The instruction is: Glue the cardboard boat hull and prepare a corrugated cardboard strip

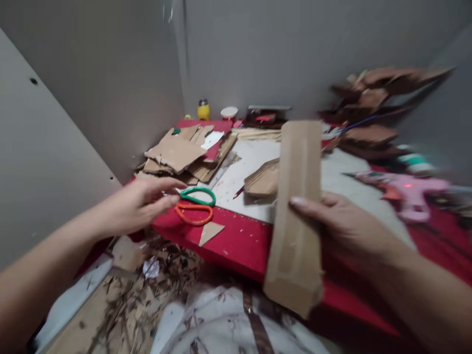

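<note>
My left hand (149, 201) is at the left edge of the red table, its thumb and forefinger closed around the neck of a pair of scissors (197, 206). One handle loop is green, the other orange; the blades are hidden behind my fingers. In my right hand (342, 221) is a long strip of brown cardboard (298, 196), held upright with the thumb across its front. Lengthwise creases run down the strip, and its lower end is cut at angles. A small cardboard triangle (211, 232) lies just below the scissors.
Cardboard sheets (177, 150) are stacked at the back left. A folded cardboard piece (262, 179) rests on a white board (250, 206). At right are a pink glue gun (413, 189) and a brown cardboard construction (372, 98). Scraps (158, 285) litter the lower left.
</note>
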`<action>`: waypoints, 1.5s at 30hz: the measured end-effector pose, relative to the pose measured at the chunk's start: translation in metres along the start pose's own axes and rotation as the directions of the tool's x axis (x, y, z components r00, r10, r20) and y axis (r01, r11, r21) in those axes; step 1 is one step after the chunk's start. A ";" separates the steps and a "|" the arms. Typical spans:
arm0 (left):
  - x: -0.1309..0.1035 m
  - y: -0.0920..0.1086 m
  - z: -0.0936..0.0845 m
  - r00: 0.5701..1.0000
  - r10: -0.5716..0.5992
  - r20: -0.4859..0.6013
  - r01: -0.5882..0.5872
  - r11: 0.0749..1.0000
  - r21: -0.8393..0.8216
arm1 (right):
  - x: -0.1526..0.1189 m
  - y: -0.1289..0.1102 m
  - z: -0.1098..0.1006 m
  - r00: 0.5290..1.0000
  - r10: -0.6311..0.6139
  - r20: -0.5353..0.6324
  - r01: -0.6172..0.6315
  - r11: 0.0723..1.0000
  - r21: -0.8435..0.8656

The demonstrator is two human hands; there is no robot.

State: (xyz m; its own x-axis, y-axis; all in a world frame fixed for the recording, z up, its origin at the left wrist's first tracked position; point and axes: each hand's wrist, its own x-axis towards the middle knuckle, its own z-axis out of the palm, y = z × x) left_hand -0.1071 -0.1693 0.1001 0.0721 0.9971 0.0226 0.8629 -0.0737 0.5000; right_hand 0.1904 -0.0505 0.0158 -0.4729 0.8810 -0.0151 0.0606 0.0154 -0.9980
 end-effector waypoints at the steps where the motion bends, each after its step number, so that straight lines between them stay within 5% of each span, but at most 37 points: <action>1: 0.010 0.006 0.012 0.999 0.036 0.015 -0.033 0.988 -0.149 | 0.000 0.000 0.001 0.996 0.057 0.066 -0.065 0.991 0.121; 5: 0.059 0.035 0.058 0.972 0.173 0.161 -0.023 0.748 -0.663 | 0.001 0.000 0.005 0.976 0.036 0.214 -0.078 0.979 0.189; 9: 0.094 0.066 0.086 0.934 0.341 0.111 -0.122 0.594 -0.795 | 0.005 -0.001 0.002 0.953 -0.083 0.290 0.037 0.986 0.162; 17: 0.124 0.073 0.095 0.959 0.270 0.087 -0.063 0.502 -0.862 | 0.008 -0.008 -0.011 0.967 -0.165 0.195 0.134 0.977 0.163; 23: 0.135 0.064 0.106 0.955 0.278 0.105 -0.062 0.531 -0.845 | 0.007 -0.009 -0.010 0.965 -0.167 0.200 0.141 0.980 0.141; 31: 0.129 0.050 0.115 0.900 0.359 0.248 0.036 0.505 -0.862 | 0.014 -0.009 -0.012 0.979 -0.178 0.102 0.158 0.971 0.180; 41: 0.125 0.056 0.125 0.889 0.414 0.198 0.029 0.381 -0.924 | 0.019 -0.009 -0.013 0.976 -0.213 0.041 0.202 0.961 0.188; 45: 0.126 0.055 0.126 0.829 0.489 0.270 0.034 0.438 -0.898 | 0.025 -0.008 -0.019 0.963 -0.260 -0.073 0.269 0.947 0.177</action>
State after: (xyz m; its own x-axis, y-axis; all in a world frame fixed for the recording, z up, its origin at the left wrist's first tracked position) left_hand 0.0126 -0.0498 0.0213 0.6173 0.7861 0.0294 -0.0687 0.0167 0.9975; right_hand 0.1948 -0.0200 0.0241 -0.4071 0.8787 0.2495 -0.2251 0.1682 -0.9597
